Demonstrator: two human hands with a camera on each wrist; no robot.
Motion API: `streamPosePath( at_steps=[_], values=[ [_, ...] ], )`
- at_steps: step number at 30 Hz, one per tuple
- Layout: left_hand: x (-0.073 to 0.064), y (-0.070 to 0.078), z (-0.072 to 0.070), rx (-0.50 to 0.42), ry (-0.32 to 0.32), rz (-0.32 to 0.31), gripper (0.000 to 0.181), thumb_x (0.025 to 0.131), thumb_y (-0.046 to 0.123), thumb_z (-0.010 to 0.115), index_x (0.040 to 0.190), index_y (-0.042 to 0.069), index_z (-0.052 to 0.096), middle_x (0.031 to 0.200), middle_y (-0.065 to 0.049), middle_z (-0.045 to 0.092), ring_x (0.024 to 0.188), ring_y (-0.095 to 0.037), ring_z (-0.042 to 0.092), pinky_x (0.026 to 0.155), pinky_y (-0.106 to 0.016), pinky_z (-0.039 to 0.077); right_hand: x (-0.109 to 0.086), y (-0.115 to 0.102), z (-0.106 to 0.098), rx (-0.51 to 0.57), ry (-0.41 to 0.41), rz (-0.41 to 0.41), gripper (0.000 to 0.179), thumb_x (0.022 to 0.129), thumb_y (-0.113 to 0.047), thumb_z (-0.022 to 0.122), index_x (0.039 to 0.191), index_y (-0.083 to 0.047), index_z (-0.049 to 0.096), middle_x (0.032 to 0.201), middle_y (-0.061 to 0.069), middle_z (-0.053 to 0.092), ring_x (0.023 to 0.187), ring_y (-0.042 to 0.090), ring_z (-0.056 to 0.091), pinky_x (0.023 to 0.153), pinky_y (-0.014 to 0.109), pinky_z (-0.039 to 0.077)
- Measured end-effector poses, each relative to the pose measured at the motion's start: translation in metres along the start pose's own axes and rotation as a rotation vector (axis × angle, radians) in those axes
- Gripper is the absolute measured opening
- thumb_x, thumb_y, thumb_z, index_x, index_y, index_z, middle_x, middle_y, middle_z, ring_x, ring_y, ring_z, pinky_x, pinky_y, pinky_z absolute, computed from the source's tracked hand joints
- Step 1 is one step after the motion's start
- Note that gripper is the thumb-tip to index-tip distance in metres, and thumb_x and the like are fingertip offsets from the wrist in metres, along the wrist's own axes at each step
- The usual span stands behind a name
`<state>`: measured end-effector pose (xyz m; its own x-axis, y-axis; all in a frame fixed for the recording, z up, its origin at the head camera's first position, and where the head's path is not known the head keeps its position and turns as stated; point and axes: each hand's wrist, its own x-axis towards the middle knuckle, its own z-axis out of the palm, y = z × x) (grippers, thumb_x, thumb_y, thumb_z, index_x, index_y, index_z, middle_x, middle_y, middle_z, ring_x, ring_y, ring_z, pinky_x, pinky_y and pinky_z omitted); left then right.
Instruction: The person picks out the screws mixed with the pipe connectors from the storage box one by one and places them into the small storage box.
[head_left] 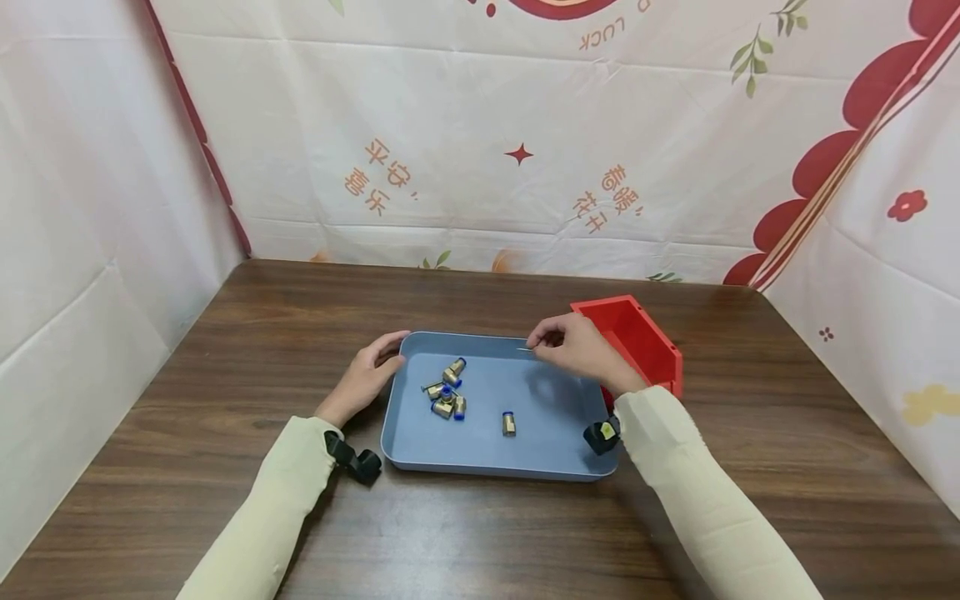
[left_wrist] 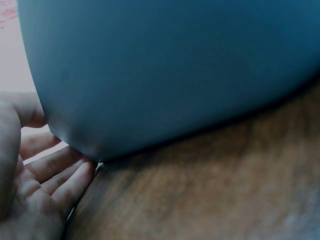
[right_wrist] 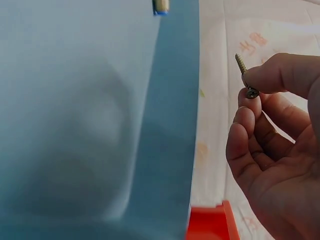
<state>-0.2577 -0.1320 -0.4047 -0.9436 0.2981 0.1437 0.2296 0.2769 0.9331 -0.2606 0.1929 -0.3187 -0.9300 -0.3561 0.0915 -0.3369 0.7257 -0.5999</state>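
Between thumb and forefinger my right hand point(head_left: 572, 346) pinches a small brass-coloured screw point(right_wrist: 241, 63), held over the far right part of the blue tray point(head_left: 498, 464). Its cross-slotted head shows at the fingertips in the right wrist view. My left hand point(head_left: 365, 377) rests at the tray's far left corner, its extended fingers and thumb against the outer wall. Inside the tray, several brass push-in fittings point(head_left: 443, 409) with blue collars lie in a pile on the left, with a screw point(head_left: 431, 386) beside them. A single brass fitting point(head_left: 508, 424) lies apart near the middle.
A red plastic bin point(head_left: 633, 333) stands just right of the tray, partly behind my right forearm. Dark wood-grain tabletop point(head_left: 315, 300) surrounds the tray. A printed white cloth point(head_left: 465, 125) hangs behind the table and along both sides.
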Motion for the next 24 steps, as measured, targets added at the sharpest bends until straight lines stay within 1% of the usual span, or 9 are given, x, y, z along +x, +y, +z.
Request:
streamPosePath(
  at_steps=[3, 9, 12, 16, 20, 24],
  values=[
    [0.0, 0.0, -0.001, 0.001, 0.002, 0.001, 0.044, 0.1, 0.011, 0.045, 0.143, 0.002, 0.038, 0.142, -0.024, 0.044, 0.13, -0.038, 0.044, 0.108, -0.054, 0.035, -0.002, 0.005, -0.009, -0.01, 0.012, 0.017, 0.016, 0.082, -0.009, 0.069, 0.097, -0.004, 0.072, 0.089, 0.008, 0.068, 0.077, 0.02, 0.056, 0.071, 0.027, 0.05],
    [-0.001, 0.001, -0.001, 0.001, 0.0, -0.001, 0.045, 0.1, 0.011, 0.045, 0.143, 0.002, 0.038, 0.143, -0.024, 0.044, 0.131, -0.038, 0.043, 0.108, -0.054, 0.034, -0.008, 0.017, -0.031, -0.025, 0.052, 0.007, 0.013, 0.085, -0.006, 0.063, 0.095, -0.002, 0.072, 0.087, 0.01, 0.068, 0.074, 0.02, 0.057, 0.069, 0.026, 0.05],
    [-0.001, 0.001, -0.002, -0.004, 0.0, 0.001, 0.045, 0.1, 0.011, 0.045, 0.143, 0.001, 0.038, 0.142, -0.024, 0.044, 0.131, -0.038, 0.043, 0.108, -0.054, 0.034, -0.012, 0.021, -0.04, -0.026, 0.057, 0.025, 0.014, 0.087, -0.006, 0.062, 0.094, -0.002, 0.072, 0.088, 0.009, 0.069, 0.073, 0.02, 0.056, 0.067, 0.025, 0.05],
    [-0.001, 0.0, -0.002, -0.006, 0.001, 0.003, 0.044, 0.1, 0.011, 0.045, 0.143, 0.001, 0.038, 0.142, -0.024, 0.045, 0.13, -0.038, 0.044, 0.108, -0.054, 0.034, -0.016, 0.026, -0.049, -0.036, 0.059, 0.061, 0.014, 0.088, -0.008, 0.062, 0.096, -0.005, 0.072, 0.091, 0.01, 0.069, 0.076, 0.022, 0.056, 0.069, 0.027, 0.05],
    [0.0, 0.0, -0.002, -0.007, 0.002, 0.004, 0.045, 0.1, 0.011, 0.045, 0.143, 0.001, 0.038, 0.141, -0.024, 0.045, 0.13, -0.038, 0.044, 0.108, -0.054, 0.034, -0.023, 0.03, -0.056, -0.06, 0.058, 0.101, 0.015, 0.087, -0.012, 0.064, 0.1, -0.006, 0.071, 0.097, 0.012, 0.067, 0.084, 0.024, 0.056, 0.073, 0.029, 0.051],
    [0.001, 0.0, -0.002, -0.006, -0.001, 0.011, 0.045, 0.1, 0.012, 0.046, 0.143, 0.001, 0.038, 0.142, -0.025, 0.045, 0.13, -0.038, 0.043, 0.108, -0.054, 0.034, -0.032, 0.041, -0.062, -0.075, 0.061, 0.144, 0.019, 0.087, -0.015, 0.065, 0.102, -0.005, 0.07, 0.1, 0.013, 0.067, 0.089, 0.025, 0.056, 0.075, 0.028, 0.051]
  ],
)
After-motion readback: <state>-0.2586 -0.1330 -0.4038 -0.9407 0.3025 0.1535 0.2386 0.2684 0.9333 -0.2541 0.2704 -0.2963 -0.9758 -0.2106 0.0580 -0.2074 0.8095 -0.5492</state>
